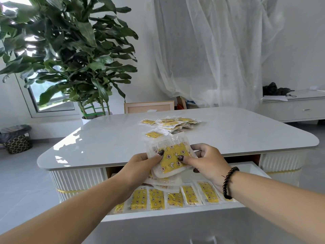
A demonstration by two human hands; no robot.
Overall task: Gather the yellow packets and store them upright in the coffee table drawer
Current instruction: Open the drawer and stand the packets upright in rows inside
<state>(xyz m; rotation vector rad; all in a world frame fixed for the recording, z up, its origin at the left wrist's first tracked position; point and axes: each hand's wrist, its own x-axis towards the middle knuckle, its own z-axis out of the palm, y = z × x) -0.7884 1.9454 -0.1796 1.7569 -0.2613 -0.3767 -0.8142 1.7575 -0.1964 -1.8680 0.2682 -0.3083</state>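
Holding a small stack of yellow star-patterned packets in clear plastic wrappers (171, 160) over the open drawer, both hands work together: the left hand (140, 166) has its fingers curled behind the stack with the thumb pressed on the front, and the right hand (208, 162) pinches the opposite edge the same way. The two-sided grip looks meant to square the loose, slippery wrappers into one bundle before they go down. Below them, the white pull-out drawer of the coffee table (175, 213) already holds a row of matching packets standing on edge (174, 198), leaning side by side against its front wall, so the stack is probably headed for the space behind that row. More packets lie in a loose heap (173, 124) toward the far side of the glossy white rounded tabletop (105, 138), with a single packet (154, 134) lying apart, nearer the hands. The job appears partway done, with that heap yet to be gathered.
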